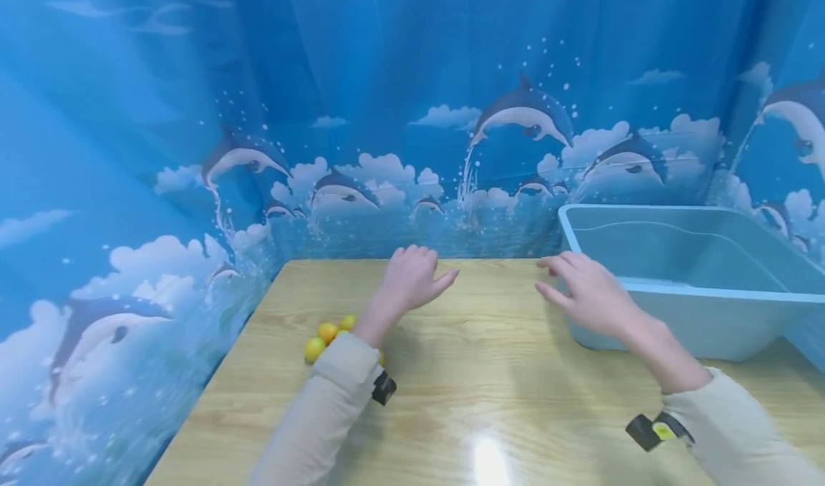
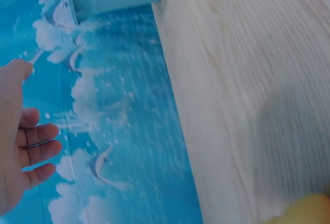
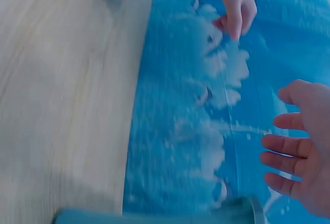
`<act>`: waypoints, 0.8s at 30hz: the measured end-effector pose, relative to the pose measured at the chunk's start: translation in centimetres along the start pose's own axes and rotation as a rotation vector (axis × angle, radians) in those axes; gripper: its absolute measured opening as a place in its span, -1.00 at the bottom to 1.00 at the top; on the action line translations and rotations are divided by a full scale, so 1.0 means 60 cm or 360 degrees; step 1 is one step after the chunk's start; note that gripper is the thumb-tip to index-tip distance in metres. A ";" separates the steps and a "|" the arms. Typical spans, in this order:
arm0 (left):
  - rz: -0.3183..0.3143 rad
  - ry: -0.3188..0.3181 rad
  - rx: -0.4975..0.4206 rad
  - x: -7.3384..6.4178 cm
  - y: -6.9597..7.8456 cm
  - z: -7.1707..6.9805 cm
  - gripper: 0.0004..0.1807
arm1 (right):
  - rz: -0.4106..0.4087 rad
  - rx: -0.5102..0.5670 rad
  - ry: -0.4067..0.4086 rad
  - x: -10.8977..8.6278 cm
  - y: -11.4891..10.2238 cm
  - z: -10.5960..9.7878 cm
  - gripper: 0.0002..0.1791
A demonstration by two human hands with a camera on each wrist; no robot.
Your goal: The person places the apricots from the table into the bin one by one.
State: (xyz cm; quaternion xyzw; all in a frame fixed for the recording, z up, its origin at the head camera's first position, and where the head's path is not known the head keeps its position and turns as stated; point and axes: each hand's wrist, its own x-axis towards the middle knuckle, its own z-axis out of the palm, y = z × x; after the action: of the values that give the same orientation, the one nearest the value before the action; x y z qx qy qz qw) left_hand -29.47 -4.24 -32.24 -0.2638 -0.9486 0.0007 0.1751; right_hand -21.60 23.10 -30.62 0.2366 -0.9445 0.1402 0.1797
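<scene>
My left hand [image 1: 412, 278] is held above the table with its thumb out to the side and nothing in its grasp; in the left wrist view its fingers [image 2: 40, 154] are loosely bent. Partly hidden behind the left forearm, several small yellow and orange citrus fruits [image 1: 327, 331] lie grouped on the wood. My right hand [image 1: 589, 293] hovers near the left side of a light blue plastic tub [image 1: 696, 321], its fingers [image 3: 286, 149] relaxed and apart, holding nothing. Whether it touches the tub cannot be told from the head view.
The wooden table [image 1: 477, 371] spans the front, its far edge meeting a blue curtain [image 1: 399, 114] printed with dolphins and clouds. The tub, standing on the table's right, has a high wall and rim. Each wrist carries a small black camera [image 1: 643, 432].
</scene>
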 end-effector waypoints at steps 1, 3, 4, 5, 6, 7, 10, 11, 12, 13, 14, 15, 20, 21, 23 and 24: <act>0.0011 0.0003 0.0010 0.001 0.005 -0.003 -0.47 | 0.0020 -0.0004 0.0011 -0.002 0.007 -0.007 -0.66; 0.0035 0.0008 0.0012 0.004 0.017 -0.008 -0.46 | 0.0055 -0.0035 0.0035 -0.008 0.023 -0.019 -0.66; 0.0049 0.0011 0.0011 0.006 0.023 -0.010 -0.45 | 0.0072 -0.0053 0.0041 -0.011 0.030 -0.025 -0.65; 0.0061 0.0013 0.0013 0.007 0.029 -0.012 -0.45 | 0.0085 -0.0082 0.0053 -0.014 0.039 -0.030 -0.65; 0.0074 0.0018 0.0013 0.009 0.035 -0.014 -0.45 | 0.0096 -0.0111 0.0063 -0.018 0.047 -0.035 -0.65; 0.0085 0.0024 0.0017 0.010 0.040 -0.016 -0.45 | 0.0104 -0.0139 0.0076 -0.022 0.055 -0.040 -0.64; 0.0105 0.0036 0.0012 0.017 0.057 -0.022 -0.45 | 0.0140 -0.0216 0.0089 -0.032 0.080 -0.056 -0.61; 0.0111 0.0034 0.0006 0.020 0.063 -0.024 -0.45 | 0.0160 -0.0236 0.0093 -0.036 0.088 -0.062 -0.61; 0.0120 0.0030 0.0003 0.022 0.069 -0.026 -0.44 | 0.0184 -0.0249 0.0087 -0.040 0.096 -0.068 -0.59; 0.0126 0.0019 -0.0006 0.025 0.074 -0.028 -0.43 | 0.0214 -0.0260 0.0076 -0.044 0.104 -0.075 -0.57; 0.0135 0.0005 -0.0011 0.028 0.080 -0.030 -0.42 | 0.0243 -0.0272 0.0068 -0.049 0.113 -0.081 -0.55; 0.0146 -0.0010 -0.0016 0.031 0.086 -0.031 -0.41 | 0.0273 -0.0281 0.0067 -0.054 0.121 -0.087 -0.54; 0.0188 -0.0053 -0.0028 0.047 0.113 -0.033 -0.34 | 0.0458 -0.0396 0.0078 -0.077 0.171 -0.108 -0.50; 0.0193 -0.0052 -0.0032 0.050 0.119 -0.033 -0.33 | 0.0495 -0.0424 0.0083 -0.081 0.182 -0.111 -0.50; 0.0206 -0.0049 -0.0034 0.057 0.129 -0.031 -0.32 | 0.0547 -0.0487 0.0089 -0.091 0.204 -0.116 -0.51; 0.0215 -0.0046 -0.0034 0.060 0.134 -0.031 -0.33 | 0.0566 -0.0502 0.0091 -0.096 0.215 -0.119 -0.51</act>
State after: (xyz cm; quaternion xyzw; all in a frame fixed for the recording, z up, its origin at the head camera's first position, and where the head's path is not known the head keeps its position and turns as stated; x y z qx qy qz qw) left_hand -27.67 4.32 -30.07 -0.3290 -0.9310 0.0061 0.1580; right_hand -21.31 38.85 -28.90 0.0314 -0.9761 0.0271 0.2134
